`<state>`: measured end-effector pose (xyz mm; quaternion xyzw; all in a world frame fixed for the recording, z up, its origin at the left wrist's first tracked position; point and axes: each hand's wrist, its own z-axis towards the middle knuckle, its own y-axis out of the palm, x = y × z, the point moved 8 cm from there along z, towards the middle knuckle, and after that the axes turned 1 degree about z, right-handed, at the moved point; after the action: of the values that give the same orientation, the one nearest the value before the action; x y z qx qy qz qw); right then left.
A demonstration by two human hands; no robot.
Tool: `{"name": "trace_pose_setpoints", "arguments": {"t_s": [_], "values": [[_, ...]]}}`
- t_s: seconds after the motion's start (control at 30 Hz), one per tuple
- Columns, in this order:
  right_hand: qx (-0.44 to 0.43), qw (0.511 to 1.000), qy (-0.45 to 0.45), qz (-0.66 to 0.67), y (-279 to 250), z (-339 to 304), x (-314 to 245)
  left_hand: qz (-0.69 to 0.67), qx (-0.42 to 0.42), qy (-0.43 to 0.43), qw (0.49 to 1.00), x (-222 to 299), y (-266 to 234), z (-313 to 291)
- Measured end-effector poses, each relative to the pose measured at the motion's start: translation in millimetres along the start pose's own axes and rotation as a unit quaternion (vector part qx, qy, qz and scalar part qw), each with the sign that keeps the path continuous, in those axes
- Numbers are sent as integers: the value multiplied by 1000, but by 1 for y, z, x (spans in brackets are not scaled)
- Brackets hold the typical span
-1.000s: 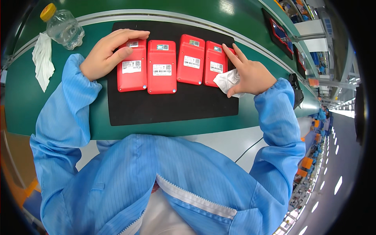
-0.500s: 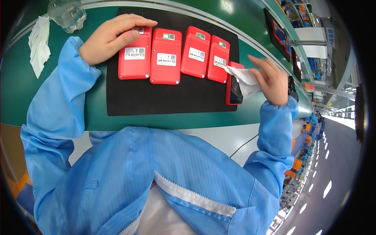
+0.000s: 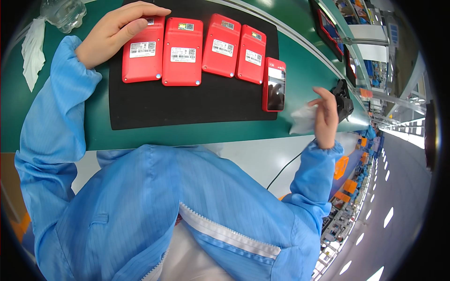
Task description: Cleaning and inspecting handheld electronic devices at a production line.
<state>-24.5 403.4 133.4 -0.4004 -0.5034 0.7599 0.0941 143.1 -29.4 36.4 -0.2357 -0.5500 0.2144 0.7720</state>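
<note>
Several red handheld devices lie in a row on a black mat [image 3: 187, 107]. The leftmost device [image 3: 143, 58] is back up, and my left hand [image 3: 115, 33] rests over its top end, fingers stretched out. To its right lie a second device [image 3: 183, 70], a third device [image 3: 220, 58] and a fourth device [image 3: 251, 68], all with white labels showing. The rightmost device [image 3: 275, 89] is screen up at the mat's right edge. My right hand [image 3: 325, 117] is over the green table, right of the mat, fingers curled at a crumpled white cloth [image 3: 303, 120], which is blurred.
Another white cloth [image 3: 33, 56] lies at the far left beside a clear plastic bottle [image 3: 63, 14]. A black object [image 3: 343, 99] stands just beyond my right hand. Along the far right lie dark-framed panels [image 3: 330, 33]. The table's front edge [image 3: 197, 140] runs before my body.
My right hand has moved right and nearer with the white cloth, away from the rightmost device, whose screen is now uncovered. My left hand stays over the leftmost device. The whole view has shifted slightly.
</note>
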Motion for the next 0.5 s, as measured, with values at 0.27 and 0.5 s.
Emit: {"name": "trace_pose_setpoints", "arguments": {"t_s": [0.27, 0.5], "values": [[-217, 920, -201, -257, 78, 42, -87, -13, -7, -8, 1000, -9, 1, -1], [-327, 883, -158, -299, 98, 62, -77, 24, 6, 21, 999, 3, 0, 2]]}}
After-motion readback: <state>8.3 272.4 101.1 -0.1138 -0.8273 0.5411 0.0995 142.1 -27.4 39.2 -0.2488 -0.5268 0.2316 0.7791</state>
